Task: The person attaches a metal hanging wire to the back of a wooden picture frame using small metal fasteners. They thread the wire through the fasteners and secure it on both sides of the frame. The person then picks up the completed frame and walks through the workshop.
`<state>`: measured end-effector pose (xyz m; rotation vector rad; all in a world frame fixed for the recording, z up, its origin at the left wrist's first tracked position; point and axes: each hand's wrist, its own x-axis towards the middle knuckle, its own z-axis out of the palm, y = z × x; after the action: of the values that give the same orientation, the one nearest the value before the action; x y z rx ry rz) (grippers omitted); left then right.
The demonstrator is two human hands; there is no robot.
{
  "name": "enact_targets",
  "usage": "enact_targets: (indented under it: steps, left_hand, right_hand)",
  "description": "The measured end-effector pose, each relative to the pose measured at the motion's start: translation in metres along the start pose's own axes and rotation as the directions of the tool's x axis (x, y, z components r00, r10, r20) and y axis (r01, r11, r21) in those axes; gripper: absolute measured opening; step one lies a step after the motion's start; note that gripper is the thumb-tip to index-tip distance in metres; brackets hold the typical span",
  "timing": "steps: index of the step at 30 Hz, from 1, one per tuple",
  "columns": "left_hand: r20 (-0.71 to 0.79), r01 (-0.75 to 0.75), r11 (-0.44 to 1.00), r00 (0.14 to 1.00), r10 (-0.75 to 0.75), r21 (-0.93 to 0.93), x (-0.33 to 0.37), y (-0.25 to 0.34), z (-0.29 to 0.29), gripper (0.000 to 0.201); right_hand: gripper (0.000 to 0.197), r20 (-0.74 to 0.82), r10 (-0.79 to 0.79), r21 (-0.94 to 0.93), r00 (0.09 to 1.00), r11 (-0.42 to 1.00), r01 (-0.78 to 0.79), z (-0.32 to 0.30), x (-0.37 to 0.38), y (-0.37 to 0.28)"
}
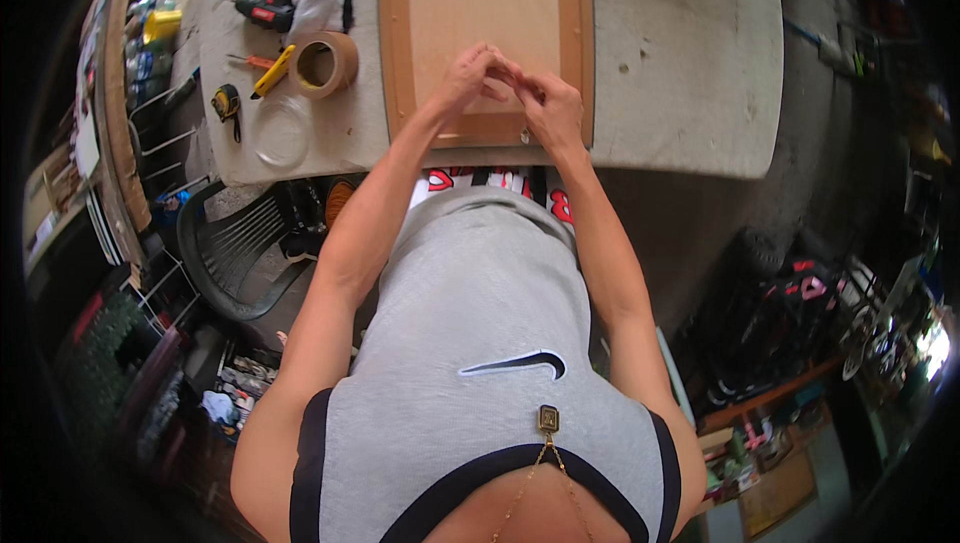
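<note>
My left hand (480,78) and my right hand (553,108) meet fingertip to fingertip above the near part of a framed panel (485,3). The fingers of both are bent and pinched together; whatever they hold is too small or hidden to make out. The panel lies flat on the table, with a pale middle and a brown border (398,28) that looks like tape. A small shiny piece (525,136) shows on the near border, just beside my right hand.
Left of the panel lie a roll of brown tape (346,68), a yellow utility knife (272,73), a screwdriver (258,62), a tape measure (226,100), a clear roll (281,135) and a cordless drill (268,11). A dark plastic chair (235,253) stands below the table (690,73).
</note>
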<state>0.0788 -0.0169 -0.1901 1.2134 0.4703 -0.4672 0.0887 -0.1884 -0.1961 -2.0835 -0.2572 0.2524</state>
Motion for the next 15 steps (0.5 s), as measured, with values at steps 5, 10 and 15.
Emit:
enact_targets:
  steps: [5, 10, 15]
  left_hand:
    - [-0.099, -0.029, 0.999, 0.995, 0.031, 0.014, -0.005, -0.003, 0.003, 0.021]
    - [-0.028, -0.249, 0.791, 0.948, 0.318, 0.559, -0.01, -0.012, 0.007, 0.019]
    - [-0.035, -0.272, 0.657, 0.91, 0.414, 0.703, -0.006, -0.023, 0.006, 0.017]
  right_hand:
    - [0.012, 0.12, -0.055, -0.094, 0.991, 0.993, 0.066, -0.003, 0.005, -0.003]
    - [0.012, 0.229, -0.124, -0.259, 0.966, 0.948, 0.183, -0.003, 0.01, -0.005]
    - [0.013, 0.337, -0.118, -0.252, 0.934, 0.945, 0.211, -0.009, 0.019, -0.01]
